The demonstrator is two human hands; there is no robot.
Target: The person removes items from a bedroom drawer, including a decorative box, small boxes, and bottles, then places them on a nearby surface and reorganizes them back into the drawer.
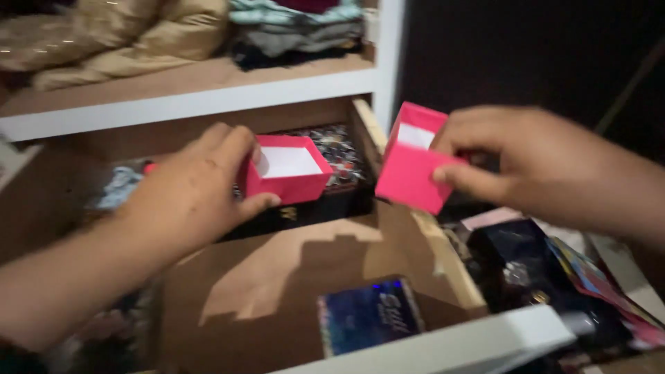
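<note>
A small pink box [287, 176] with a white inside is gripped by the left hand [190, 190], the thumb pressed against its near side and the fingers curled over its left edge, so that the box is held open side up above the back of an open wooden drawer [443, 260]. The matching pink lid [413, 161] is grasped by the right hand [533, 163], pinched between thumb and fingers at its right edge and tilted so that its white inside is turned up and to the left. The lid is held just above the right wall of the drawer, near the box but apart from it. Beneath the box a dark flat case [315, 208] with a patterned top is seen lying at the back of the drawer. On the drawer floor, nearer the front, a dark blue packet [370, 315] is laid flat, close to the white front rail. To the right of the drawer, outside it, a heap of dark and coloured items [547, 270] is seen, too blurred to be told apart. Above the drawer a white-edged shelf [194, 104] is loaded with folded cloth [118, 38], beige on the left and pale green and grey on the right.
</note>
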